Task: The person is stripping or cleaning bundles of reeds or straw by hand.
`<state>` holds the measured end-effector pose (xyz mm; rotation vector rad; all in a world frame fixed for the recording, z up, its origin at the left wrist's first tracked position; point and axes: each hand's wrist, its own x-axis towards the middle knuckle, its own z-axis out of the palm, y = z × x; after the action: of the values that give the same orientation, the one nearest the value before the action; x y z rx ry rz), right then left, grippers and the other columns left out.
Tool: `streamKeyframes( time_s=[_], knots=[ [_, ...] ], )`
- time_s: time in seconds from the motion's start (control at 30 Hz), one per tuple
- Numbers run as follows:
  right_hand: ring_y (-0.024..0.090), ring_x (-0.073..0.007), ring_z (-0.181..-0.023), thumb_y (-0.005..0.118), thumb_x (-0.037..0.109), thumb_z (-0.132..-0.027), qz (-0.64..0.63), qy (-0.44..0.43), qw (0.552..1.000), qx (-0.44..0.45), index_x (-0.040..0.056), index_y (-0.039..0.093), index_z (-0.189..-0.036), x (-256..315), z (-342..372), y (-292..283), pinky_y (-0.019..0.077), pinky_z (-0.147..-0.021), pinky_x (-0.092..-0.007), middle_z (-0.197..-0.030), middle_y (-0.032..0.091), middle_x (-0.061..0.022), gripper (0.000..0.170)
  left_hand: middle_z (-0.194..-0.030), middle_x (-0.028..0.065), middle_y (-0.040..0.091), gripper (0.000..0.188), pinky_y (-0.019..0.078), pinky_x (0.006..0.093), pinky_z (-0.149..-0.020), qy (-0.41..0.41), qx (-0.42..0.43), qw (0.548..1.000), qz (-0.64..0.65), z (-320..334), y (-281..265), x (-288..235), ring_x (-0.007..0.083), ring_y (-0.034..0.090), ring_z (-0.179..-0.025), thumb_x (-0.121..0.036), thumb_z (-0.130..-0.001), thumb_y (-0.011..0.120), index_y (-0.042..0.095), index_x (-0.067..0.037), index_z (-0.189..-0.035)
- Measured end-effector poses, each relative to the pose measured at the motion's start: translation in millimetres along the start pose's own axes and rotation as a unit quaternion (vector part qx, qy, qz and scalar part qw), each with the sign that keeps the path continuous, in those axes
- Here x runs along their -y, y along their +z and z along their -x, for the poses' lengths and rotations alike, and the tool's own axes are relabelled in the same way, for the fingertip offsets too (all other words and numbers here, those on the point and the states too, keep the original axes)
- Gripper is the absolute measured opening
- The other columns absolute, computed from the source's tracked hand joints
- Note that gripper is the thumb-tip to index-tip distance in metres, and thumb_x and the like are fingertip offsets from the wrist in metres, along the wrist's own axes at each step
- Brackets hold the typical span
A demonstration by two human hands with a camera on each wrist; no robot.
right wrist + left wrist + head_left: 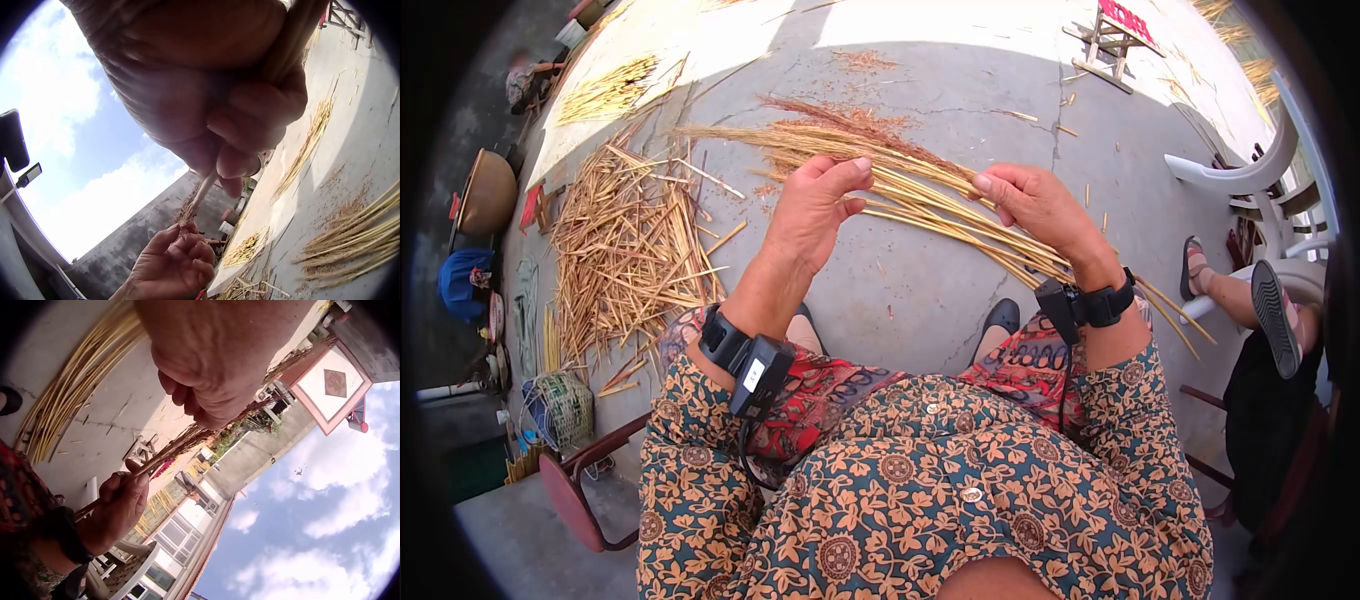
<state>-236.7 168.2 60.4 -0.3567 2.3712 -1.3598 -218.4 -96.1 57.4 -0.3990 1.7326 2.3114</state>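
So I've got the right hand (1032,205) closed pretty snugly round a reddish stalk (935,162), fingers curled in and thumb laid along the top. The left hand (810,205) is at the brushy head (186,215) of that same stalk; going by the right wrist view, the thumb and fingertips are pinching it, with hardly any gap.

The stalk is up in the air in front of the lap, slanting between the two hands. Below it, a loose bundle of pale stalks (960,228) is fanned out on the concrete floor (880,285), with reddish crumbs (865,60) scattered just past it. Over on the left there's a big messy pile of cut pieces (620,240), and beyond that another bundle (610,90). Wooden stool (1110,48) at the far right, white plastic chair (1240,172) nearer in on that side.
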Motion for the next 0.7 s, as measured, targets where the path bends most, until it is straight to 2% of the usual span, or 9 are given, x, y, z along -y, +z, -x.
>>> streamKeyframes(
  time_s=[0.37,0.47,0.7],
  knots=[
    [0.043,-0.0070,-0.054,0.051,0.038,-0.097,-0.029,0.002,1.000,0.005,0.0054,0.058,-0.074,-3.2,-0.7,-2.3,0.0369,-0.052,-0.0254,-0.055,0.046,0.0036,0.040,-0.078,0.0009,0.064,0.014,0.0465,0.0240,-0.067,-0.004,0.025,1.000,-0.012,-1.2,-4.8,-1.6,0.0096,0.060,-0.075,-0.020,-0.085,0.069,0.063,-0.009,-0.090],
    [0.042,-0.0069,-0.054,0.051,0.038,-0.097,-0.020,0.002,1.000,0.003,0.0053,0.058,-0.074,-3.2,-0.1,-2.4,0.0367,-0.052,-0.0256,-0.055,0.046,0.0037,0.041,-0.078,0.0004,0.064,0.015,0.0461,0.0232,-0.066,-0.005,-0.005,0.998,-0.063,-1.0,-3.7,-3.4,0.0088,0.060,-0.075,-0.020,-0.085,0.068,0.063,-0.007,-0.091],
    [0.040,-0.0074,-0.054,0.050,0.039,-0.097,0.006,0.006,1.000,0.014,0.0050,0.057,-0.074,-1.9,-1.3,-1.5,0.0353,-0.051,-0.0268,-0.055,0.044,0.0030,0.041,-0.079,0.0004,0.062,0.017,0.0447,0.0226,-0.065,-0.011,-0.012,0.990,-0.141,-1.8,-5.5,-7.4,0.0083,0.057,-0.073,-0.019,-0.082,0.067,0.064,-0.005,-0.090]
  ],
)
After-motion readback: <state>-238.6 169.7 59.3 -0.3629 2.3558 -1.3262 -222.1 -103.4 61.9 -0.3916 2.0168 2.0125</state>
